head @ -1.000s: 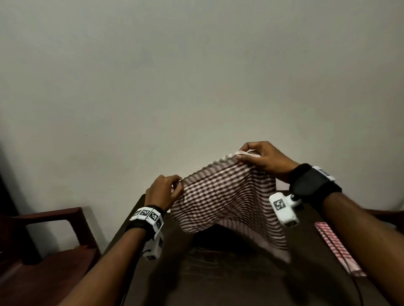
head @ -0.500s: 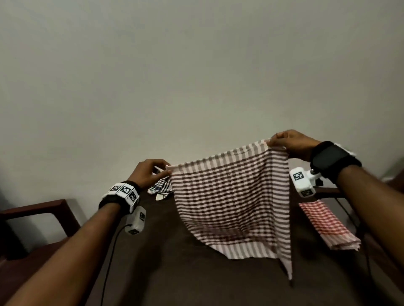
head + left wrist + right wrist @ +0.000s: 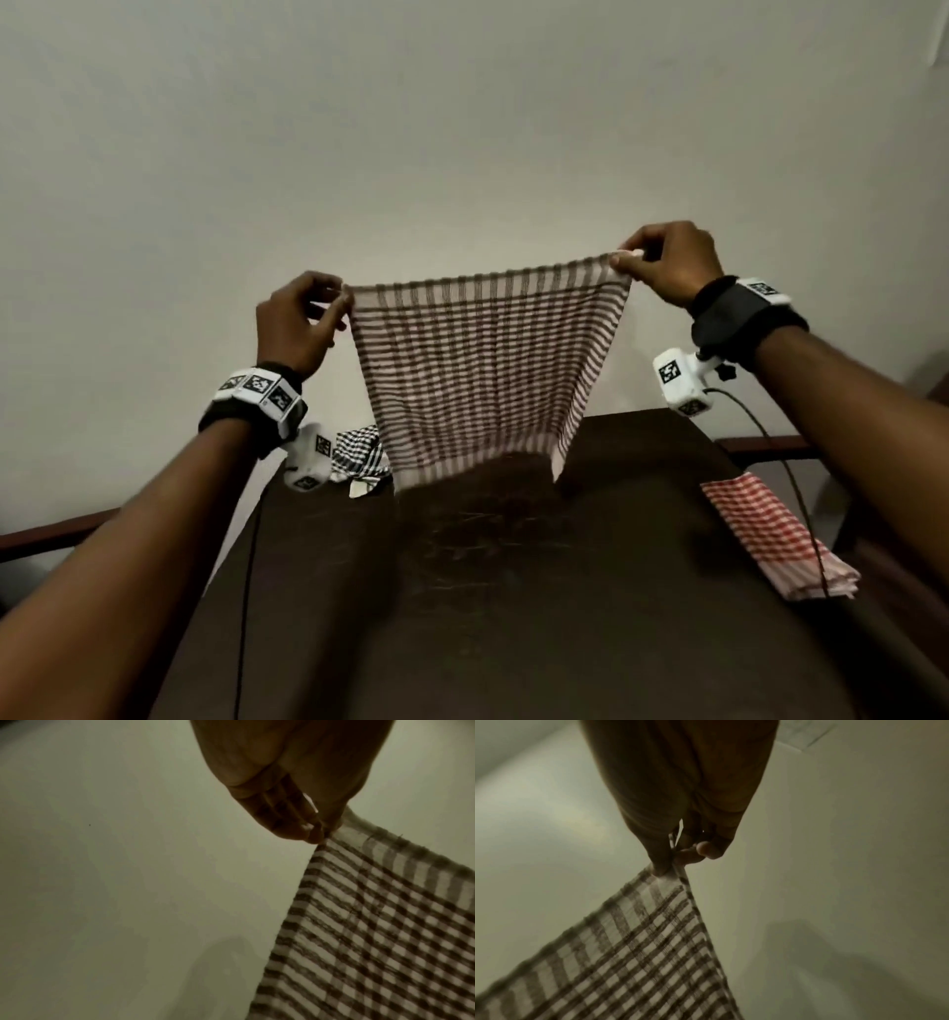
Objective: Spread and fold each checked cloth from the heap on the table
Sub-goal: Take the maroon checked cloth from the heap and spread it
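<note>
**Brown checked cloth held up by two corners**

The cloth (image 3: 477, 370) is a thin woven square, brown checks on a pale ground, with a plain striped border along its top edge and a slightly fuzzy hem in the wrist views. It hangs as a flat sheet between the hands, top edge drawn nearly straight, sides tapering inward toward a blurred bottom edge just above the table (image 3: 513, 616). The table top is dark brown, smooth and faintly scratched.

The left hand (image 3: 298, 329) pinches the cloth's left top corner between thumb and fingertips (image 3: 312, 836), the other fingers curled loosely behind. The right hand (image 3: 667, 264) pinches the right top corner the same way, thumb (image 3: 661, 862) pressed on the fabric, and sits a little higher than the left. Both arms reach forward and up, well apart, wrists raised above the table.

Below the left wrist, at the table's far edge, lies a crumpled heap (image 3: 359, 457) of black-and-white checked fabric, partly hidden by the hanging cloth. Below the right forearm, near the table's right edge, lies a red checked cloth (image 3: 770, 534), folded flat into a long rectangle.
</note>
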